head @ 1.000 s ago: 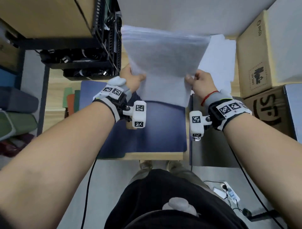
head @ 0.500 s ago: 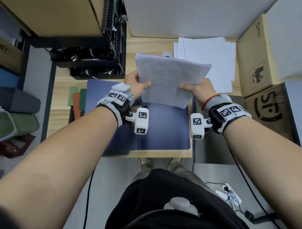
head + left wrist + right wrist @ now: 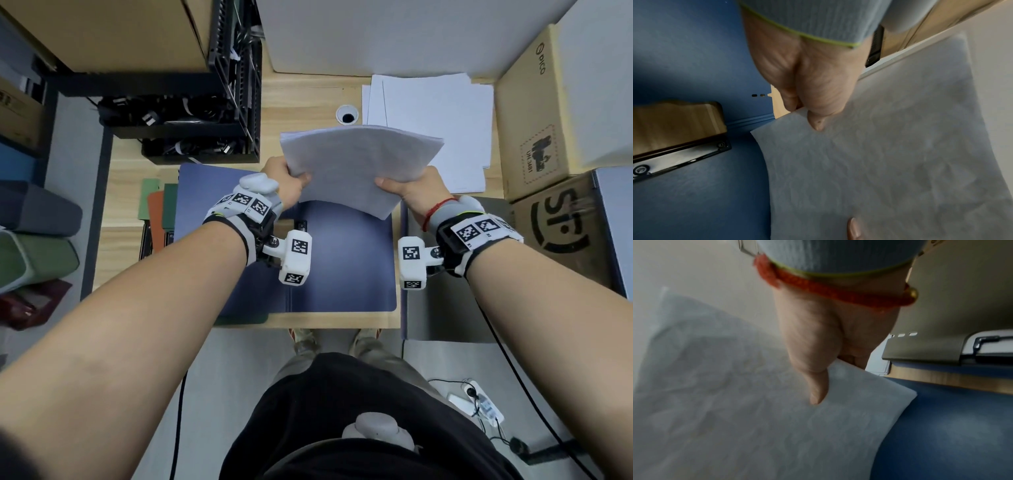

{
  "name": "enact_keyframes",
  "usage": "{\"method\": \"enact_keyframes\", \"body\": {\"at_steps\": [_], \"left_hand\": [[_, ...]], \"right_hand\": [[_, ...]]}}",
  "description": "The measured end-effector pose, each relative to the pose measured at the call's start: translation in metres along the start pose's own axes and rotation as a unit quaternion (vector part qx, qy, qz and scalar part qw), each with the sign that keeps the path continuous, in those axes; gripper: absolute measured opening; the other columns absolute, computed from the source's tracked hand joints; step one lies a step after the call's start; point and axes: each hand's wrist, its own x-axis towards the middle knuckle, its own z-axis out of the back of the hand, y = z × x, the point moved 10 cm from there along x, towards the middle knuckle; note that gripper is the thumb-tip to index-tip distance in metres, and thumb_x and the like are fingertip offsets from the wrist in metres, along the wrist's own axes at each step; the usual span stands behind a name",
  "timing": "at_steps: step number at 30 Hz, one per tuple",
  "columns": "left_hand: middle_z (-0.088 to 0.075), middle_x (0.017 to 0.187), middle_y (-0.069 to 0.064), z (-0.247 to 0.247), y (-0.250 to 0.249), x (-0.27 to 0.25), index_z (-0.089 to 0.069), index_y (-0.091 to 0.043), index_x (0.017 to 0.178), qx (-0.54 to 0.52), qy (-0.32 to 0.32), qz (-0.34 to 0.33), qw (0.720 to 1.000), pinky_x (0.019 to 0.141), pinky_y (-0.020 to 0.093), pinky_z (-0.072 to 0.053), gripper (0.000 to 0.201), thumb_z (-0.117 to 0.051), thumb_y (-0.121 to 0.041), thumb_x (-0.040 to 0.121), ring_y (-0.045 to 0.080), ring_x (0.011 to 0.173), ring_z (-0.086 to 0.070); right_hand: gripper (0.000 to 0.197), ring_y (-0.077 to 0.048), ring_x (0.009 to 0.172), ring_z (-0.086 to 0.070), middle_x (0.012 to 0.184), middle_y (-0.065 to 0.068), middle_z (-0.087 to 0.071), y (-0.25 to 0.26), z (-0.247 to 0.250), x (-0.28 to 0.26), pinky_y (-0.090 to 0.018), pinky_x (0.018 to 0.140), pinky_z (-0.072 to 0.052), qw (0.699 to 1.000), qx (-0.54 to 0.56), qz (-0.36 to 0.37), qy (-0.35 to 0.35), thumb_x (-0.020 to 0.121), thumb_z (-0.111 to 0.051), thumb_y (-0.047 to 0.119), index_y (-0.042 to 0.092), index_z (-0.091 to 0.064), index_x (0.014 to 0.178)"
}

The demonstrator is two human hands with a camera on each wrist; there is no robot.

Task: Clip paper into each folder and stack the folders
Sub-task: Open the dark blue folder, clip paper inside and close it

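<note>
A sheaf of white paper (image 3: 359, 164) hangs in the air above an open blue folder (image 3: 342, 267) lying flat on the desk. My left hand (image 3: 287, 185) pinches the sheaf's left edge, thumb on top (image 3: 818, 120). My right hand (image 3: 407, 188) pinches its right edge the same way (image 3: 818, 386). The paper (image 3: 890, 154) sags slightly between the hands. The folder's black metal clip (image 3: 680, 154) sits near the spine, uncovered; in the head view only a bit of the clip (image 3: 301, 225) shows by my left wrist.
More loose white sheets (image 3: 435, 126) lie at the back right of the desk. Green and orange folders (image 3: 157, 205) stick out from under the blue one at the left. Cardboard boxes (image 3: 534, 113) stand at the right, a black wire rack (image 3: 191, 102) at the back left. A grey folder (image 3: 925, 352) lies at the right.
Both hands have brought the sheaf down and nearer, from held high against the wall to low over the blue folder's far half. The stack behind is uncovered now.
</note>
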Motion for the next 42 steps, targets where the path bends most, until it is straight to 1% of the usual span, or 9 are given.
{"method": "enact_keyframes", "body": {"at_steps": [4, 9, 17, 21, 24, 26, 31, 38, 42], "left_hand": [[-0.061, 0.079, -0.003, -0.005, -0.002, 0.0, -0.061, -0.025, 0.079, 0.024, 0.013, -0.008, 1.0, 0.076, 0.04, -0.052, 0.024, -0.061, -0.048, 0.069, 0.017, 0.071, -0.051], [-0.075, 0.096, 0.009, -0.016, 0.032, 0.015, -0.069, -0.024, 0.086, 0.056, 0.026, 0.018, 0.998, 0.085, 0.049, -0.056, 0.038, -0.065, -0.054, 0.064, 0.027, 0.085, -0.068], [-0.07, 0.105, 0.01, -0.015, -0.01, -0.008, -0.067, -0.002, 0.109, 0.058, 0.044, -0.024, 0.997, 0.085, 0.041, -0.052, 0.026, -0.053, -0.016, 0.092, 0.028, 0.093, -0.065], [-0.055, 0.073, 0.004, -0.032, 0.009, -0.017, -0.059, -0.002, 0.085, 0.082, 0.103, 0.007, 0.991, 0.065, 0.022, -0.042, 0.016, -0.062, -0.016, 0.092, -0.007, 0.059, -0.055], [-0.06, 0.081, 0.012, -0.05, 0.039, -0.024, -0.061, -0.001, 0.082, 0.135, 0.164, 0.037, 0.977, 0.059, 0.021, -0.04, 0.045, -0.067, -0.046, 0.078, 0.013, 0.067, -0.055], [-0.068, 0.091, 0.015, -0.053, 0.066, -0.029, -0.066, -0.001, 0.096, 0.121, 0.171, 0.11, 0.972, 0.068, 0.03, -0.054, 0.026, -0.067, -0.026, 0.089, 0.022, 0.07, -0.061], [-0.072, 0.092, 0.007, -0.05, 0.116, -0.027, -0.067, -0.016, 0.091, 0.188, 0.133, 0.144, 0.962, 0.079, 0.033, -0.059, 0.004, -0.066, -0.015, 0.087, 0.021, 0.079, -0.069], [-0.071, 0.095, 0.009, -0.059, 0.14, -0.016, -0.068, -0.011, 0.1, 0.311, 0.105, 0.15, 0.933, 0.072, 0.035, -0.054, 0.062, -0.072, -0.058, 0.06, 0.028, 0.086, -0.069], [-0.065, 0.088, 0.01, -0.066, 0.131, -0.014, -0.059, -0.007, 0.083, 0.331, 0.093, 0.163, 0.925, 0.065, 0.033, -0.049, 0.044, -0.075, -0.046, 0.075, 0.027, 0.081, -0.064]], "right_hand": [[0.025, -0.02, 0.105, -0.067, 0.11, -0.004, -0.071, -0.002, 0.004, 0.002, -0.041, 0.1, -0.05, 0.999, -0.054, 0.0, -0.007, 0.082, -0.078, 0.014, 0.015, -0.07, 0.105], [0.041, -0.02, 0.108, -0.066, 0.113, -0.001, -0.071, -0.021, 0.001, 0.004, -0.047, 0.102, -0.049, 0.991, -0.129, -0.024, 0.041, 0.072, -0.077, 0.026, 0.022, -0.068, 0.112], [0.037, -0.03, 0.087, -0.072, 0.103, -0.014, -0.073, -0.014, 0.003, -0.004, -0.04, 0.083, -0.058, 0.988, -0.129, -0.076, 0.03, 0.082, -0.076, 0.026, 0.001, -0.068, 0.109], [0.053, -0.029, 0.084, -0.071, 0.099, -0.009, -0.071, -0.043, 0.005, -0.015, -0.041, 0.077, -0.059, 0.984, -0.087, -0.156, 0.007, 0.076, -0.081, 0.039, 0.006, -0.058, 0.11], [0.041, -0.022, 0.075, -0.062, 0.092, -0.001, -0.067, -0.065, 0.006, -0.019, -0.03, 0.066, -0.049, 0.968, -0.175, -0.18, -0.008, 0.083, -0.072, 0.041, 0.013, -0.061, 0.111], [0.034, -0.024, 0.081, -0.061, 0.091, -0.003, -0.065, -0.084, 0.007, -0.022, -0.029, 0.07, -0.048, 0.959, -0.201, -0.201, -0.02, 0.086, -0.07, 0.032, 0.01, -0.063, 0.11], [0.028, -0.027, 0.092, -0.065, 0.102, -0.01, -0.07, -0.117, 0.017, -0.028, -0.026, 0.074, -0.043, 0.933, -0.273, -0.226, -0.062, 0.084, -0.068, 0.025, 0.007, -0.068, 0.105], [0.027, -0.03, 0.1, -0.064, 0.1, -0.009, -0.067, -0.132, 0.01, -0.03, -0.027, 0.078, -0.045, 0.925, -0.298, -0.227, -0.063, 0.085, -0.067, 0.027, 0.007, -0.065, 0.104], [0.019, -0.03, 0.095, -0.064, 0.09, -0.007, -0.062, -0.135, 0.004, -0.024, -0.031, 0.081, -0.05, 0.919, -0.316, -0.23, -0.051, 0.085, -0.065, 0.027, 0.012, -0.056, 0.078]]}}
